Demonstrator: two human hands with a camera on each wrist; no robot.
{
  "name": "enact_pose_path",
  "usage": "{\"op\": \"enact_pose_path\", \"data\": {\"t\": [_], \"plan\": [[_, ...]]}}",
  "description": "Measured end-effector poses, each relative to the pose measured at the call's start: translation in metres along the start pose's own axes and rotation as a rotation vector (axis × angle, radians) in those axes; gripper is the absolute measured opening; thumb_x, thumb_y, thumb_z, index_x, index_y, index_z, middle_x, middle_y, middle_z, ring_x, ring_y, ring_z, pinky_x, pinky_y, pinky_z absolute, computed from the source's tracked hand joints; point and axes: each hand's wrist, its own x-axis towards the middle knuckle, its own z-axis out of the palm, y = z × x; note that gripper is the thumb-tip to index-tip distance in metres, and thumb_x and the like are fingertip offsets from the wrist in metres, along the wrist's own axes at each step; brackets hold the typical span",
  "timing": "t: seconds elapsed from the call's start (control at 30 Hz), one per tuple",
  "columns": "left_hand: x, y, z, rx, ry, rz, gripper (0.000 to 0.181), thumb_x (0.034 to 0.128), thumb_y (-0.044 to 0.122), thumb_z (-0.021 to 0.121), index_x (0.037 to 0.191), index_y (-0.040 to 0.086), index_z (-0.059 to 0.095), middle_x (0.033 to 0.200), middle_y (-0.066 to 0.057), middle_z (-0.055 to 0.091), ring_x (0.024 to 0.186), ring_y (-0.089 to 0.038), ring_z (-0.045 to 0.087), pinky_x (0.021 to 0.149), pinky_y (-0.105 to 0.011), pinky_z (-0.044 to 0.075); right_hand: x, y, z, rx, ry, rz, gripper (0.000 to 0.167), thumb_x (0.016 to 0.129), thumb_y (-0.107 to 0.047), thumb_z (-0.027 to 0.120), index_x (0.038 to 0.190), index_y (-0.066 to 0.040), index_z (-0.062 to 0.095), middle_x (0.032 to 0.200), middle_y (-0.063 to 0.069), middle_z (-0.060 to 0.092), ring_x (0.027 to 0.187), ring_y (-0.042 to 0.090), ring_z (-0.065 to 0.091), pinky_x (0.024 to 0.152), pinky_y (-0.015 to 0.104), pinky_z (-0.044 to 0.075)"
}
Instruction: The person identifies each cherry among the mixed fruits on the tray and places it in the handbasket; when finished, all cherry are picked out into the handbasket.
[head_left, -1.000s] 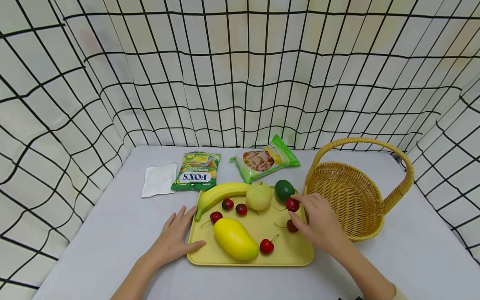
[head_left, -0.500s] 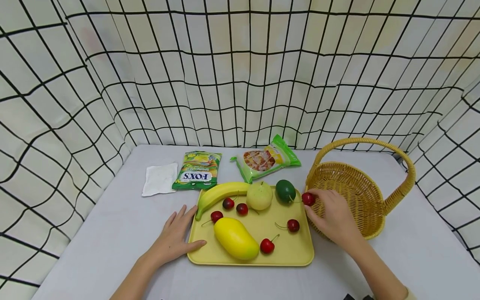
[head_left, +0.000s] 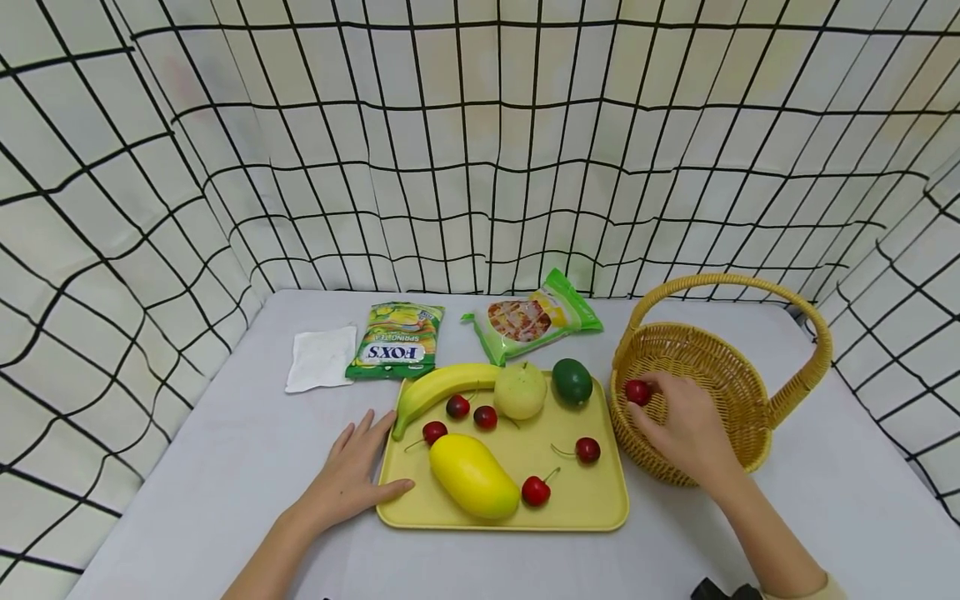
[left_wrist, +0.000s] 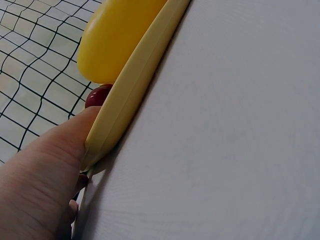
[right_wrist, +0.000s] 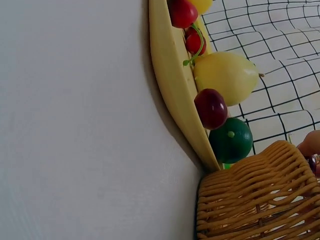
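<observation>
Tray [head_left: 577, 510] lies before you; your left hand [head_left: 352, 473] rests on its left edge, spread wide; farther out, your right hand [head_left: 693, 429] pinches a cherry [head_left: 637, 392] over the left interior of the wicker basket [head_left: 693, 352], apparently the placing step; the next move likely calls for lowering it, then easing the pinch.

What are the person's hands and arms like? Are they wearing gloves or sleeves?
The left hand and right hand are bare, with no gloves. A pale cream sleeve peeks in on the right arm; no sleeve shows on the left arm.
</observation>
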Motion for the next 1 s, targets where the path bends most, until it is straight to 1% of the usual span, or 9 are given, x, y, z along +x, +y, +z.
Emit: {"op": "enact_pose_path", "data": {"t": [0.17,0.37,0.67,0.83,1.0], "plan": [[-0.001,0.000,0.000,0.005,0.001,0.003,0.099,0.0700,0.065,0.062,0.144,0.009,0.027,0.146,-0.013,0.031,0.137,-0.033,0.013,0.108,-0.050,0.003,-0.001,0.008,0.001,-0.003,-0.013,0.050,0.034,0.075,-0.018,0.072,0.103,-0.003,0.059,0.084,0.010,0.064,0.077,0.027,0.056,0.067,0.044,0.045],[-0.001,0.001,0.000,0.009,0.007,0.011,0.099,0.0703,0.065,0.062,0.144,0.008,0.027,0.145,-0.014,0.031,0.136,-0.034,0.013,0.108,-0.051,0.003,-0.001,0.016,0.001,-0.019,-0.026,0.081,0.034,0.075,-0.022,0.072,0.101,-0.005,0.058,0.081,0.008,0.063,0.074,0.025,0.059,0.062,0.041,0.048],[-0.002,0.000,0.000,0.006,0.009,0.022,0.099,0.0707,0.066,0.061,0.143,0.008,0.028,0.146,-0.013,0.031,0.137,-0.033,0.013,0.108,-0.050,0.003,-0.001,0.021,-0.001,-0.028,-0.142,0.195,0.032,0.080,-0.025,0.068,0.102,-0.005,0.056,0.084,0.013,0.062,0.076,0.029,0.059,0.061,0.043,0.048],[-0.002,0.000,0.000,0.010,0.007,0.022,0.099,0.0708,0.066,0.061,0.143,0.008,0.028,0.146,-0.013,0.031,0.137,-0.033,0.012,0.108,-0.050,0.003,-0.001,0.026,-0.002,-0.042,-0.174,0.215,0.032,0.081,-0.024,0.067,0.101,-0.003,0.055,0.085,0.014,0.062,0.076,0.029,0.059,0.061,0.043,0.049],[-0.002,0.000,0.000,0.010,0.010,0.020,0.099,0.0704,0.066,0.061,0.143,0.008,0.028,0.145,-0.013,0.031,0.137,-0.032,0.013,0.108,-0.050,0.003,0.001,0.030,-0.002,-0.060,-0.213,0.238,0.034,0.081,-0.025,0.067,0.102,-0.002,0.055,0.080,0.012,0.060,0.068,0.025,0.057,0.055,0.038,0.048]]}}
